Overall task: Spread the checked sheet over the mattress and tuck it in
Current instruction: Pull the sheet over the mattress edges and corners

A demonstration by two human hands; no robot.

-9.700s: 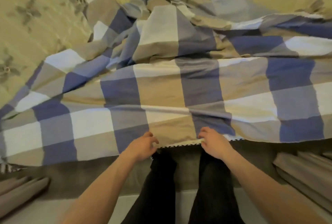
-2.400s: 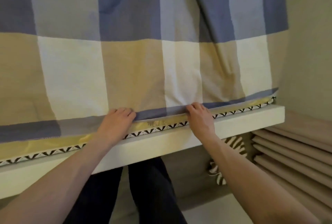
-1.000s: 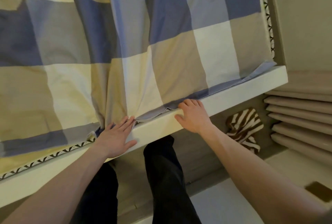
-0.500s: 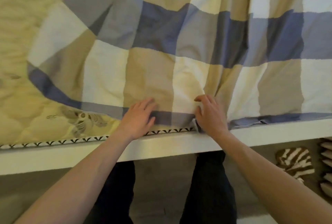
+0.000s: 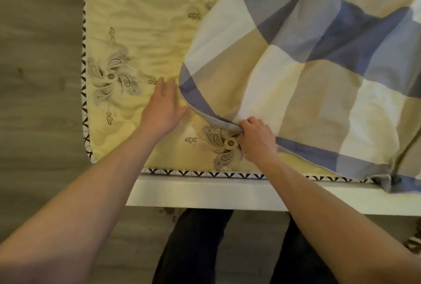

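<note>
The checked sheet (image 5: 307, 74), in blue, beige and white squares, covers the right part of the yellow patterned mattress (image 5: 136, 33). Its left edge curves back and leaves the mattress's near-left corner bare. My right hand (image 5: 257, 140) pinches the sheet's blue hem near the front edge of the mattress. My left hand (image 5: 163, 108) lies flat with straight fingers on the bare mattress, just left of the curved hem and apart from it. At the far right the sheet hangs down over the white bed frame (image 5: 227, 194).
Grey wood-look floor (image 5: 38, 78) lies to the left of the bed. A black-and-white trim (image 5: 84, 83) runs round the mattress edge. My dark-trousered legs (image 5: 196, 249) stand against the frame. A striped item (image 5: 414, 241) shows at the lower right edge.
The view has shifted left to the mattress's near-left corner. My left hand has come off the sheet onto the bare mattress. My right hand now pinches the hem farther from the frame.
</note>
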